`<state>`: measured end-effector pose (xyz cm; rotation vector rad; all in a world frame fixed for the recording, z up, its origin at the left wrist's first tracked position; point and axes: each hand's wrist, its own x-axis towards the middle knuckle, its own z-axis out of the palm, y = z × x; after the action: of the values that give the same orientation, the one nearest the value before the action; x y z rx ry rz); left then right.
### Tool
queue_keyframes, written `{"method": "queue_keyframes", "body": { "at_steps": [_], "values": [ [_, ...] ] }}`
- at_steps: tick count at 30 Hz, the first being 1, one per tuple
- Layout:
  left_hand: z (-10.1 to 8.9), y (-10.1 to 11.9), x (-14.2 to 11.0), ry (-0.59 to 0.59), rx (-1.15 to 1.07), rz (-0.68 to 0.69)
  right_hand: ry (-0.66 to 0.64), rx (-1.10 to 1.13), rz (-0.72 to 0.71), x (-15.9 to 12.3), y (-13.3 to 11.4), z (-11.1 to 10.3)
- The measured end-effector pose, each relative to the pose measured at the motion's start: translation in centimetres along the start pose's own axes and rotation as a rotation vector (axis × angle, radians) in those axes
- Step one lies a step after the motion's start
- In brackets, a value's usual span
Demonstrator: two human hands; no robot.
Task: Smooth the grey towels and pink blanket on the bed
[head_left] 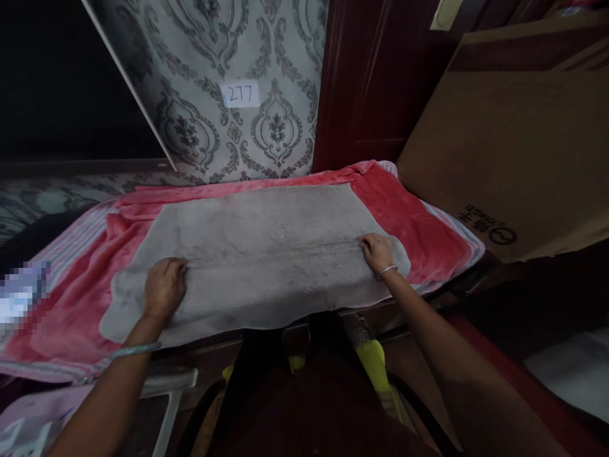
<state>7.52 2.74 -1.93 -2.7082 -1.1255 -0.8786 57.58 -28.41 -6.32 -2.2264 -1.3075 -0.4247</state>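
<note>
A grey, plush-looking cloth (276,222) with rounded corners lies spread over a red blanket (404,222) with striped edges. A long crease or ridge runs across the cloth between my hands, and its near edge hangs at the front. My left hand (164,289), below a pale bangle, is closed with its fingertips pinching the cloth at the crease's left end. At the right end my right hand (377,252), with a thin silver bracelet at the wrist, pinches the cloth in the same way.
Patterned wallpaper with a paper label (240,94) reading 277 rises behind. A dark screen (71,82) stands at the upper left. To the right, a large cardboard box (518,139) leans near a dark red door (364,76). A pinkish item (33,412) sits at lower left.
</note>
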Motion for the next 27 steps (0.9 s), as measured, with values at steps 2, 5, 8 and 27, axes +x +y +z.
{"method": "queue_keyframes", "body": {
  "at_steps": [2,5,8,27],
  "values": [
    [0.0,0.0,0.1,-0.009,-0.022,-0.009,-0.031,-0.022,-0.006,0.1,0.1,-0.1],
    [0.0,0.0,0.3,-0.030,-0.009,-0.009,-0.099,-0.051,-0.059,0.4,0.5,-0.7],
    [0.1,-0.2,0.5,-0.045,0.027,0.004,-0.163,-0.069,-0.153,0.7,1.3,-1.5],
    [-0.3,0.5,-0.2,-0.096,-0.022,-0.033,-0.070,-0.016,-0.095,-0.8,3.1,-2.1]
  ]
}}
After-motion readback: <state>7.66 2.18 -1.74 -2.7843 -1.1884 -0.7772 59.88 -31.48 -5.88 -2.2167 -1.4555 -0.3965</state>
